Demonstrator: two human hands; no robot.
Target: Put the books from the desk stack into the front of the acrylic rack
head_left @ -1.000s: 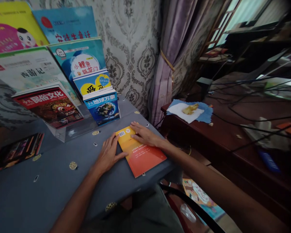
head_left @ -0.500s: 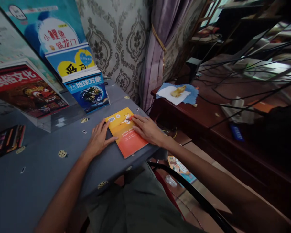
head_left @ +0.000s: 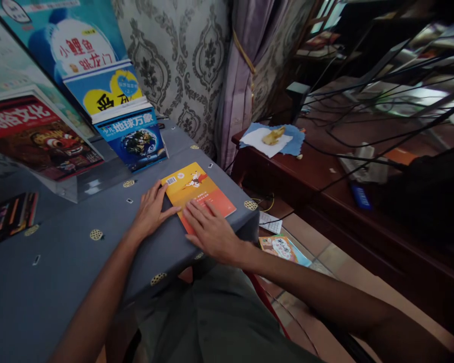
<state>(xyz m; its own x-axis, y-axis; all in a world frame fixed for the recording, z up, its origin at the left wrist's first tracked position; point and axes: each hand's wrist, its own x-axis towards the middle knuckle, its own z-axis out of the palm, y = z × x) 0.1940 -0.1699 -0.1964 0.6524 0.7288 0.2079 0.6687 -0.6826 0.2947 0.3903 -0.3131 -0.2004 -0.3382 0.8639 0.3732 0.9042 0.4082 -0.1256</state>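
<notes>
An orange and yellow book point(head_left: 200, 184) lies on the grey patterned tablecloth point(head_left: 117, 252), barcode side up, near the table's right corner. Along its left edge rests my left hand point(head_left: 151, 209), thumb stretched over the cover and fingers at the upper left corner. My right hand point(head_left: 210, 229) lies flat across the lower part of the cover, fingers extended, hiding some of its red bottom. Neither hand grips the book.
Several books stand on display at the left, among them a blue earth book point(head_left: 138, 143) and a red-titled book point(head_left: 41, 133). A dark red wooden desk point(head_left: 321, 176) with tangled cables is at right. Books point(head_left: 282, 249) lie on the tiled floor.
My right hand has slid from the upper right of the cover down to its lower edge. My left hand stays at the left edge. The view has shifted slightly.
</notes>
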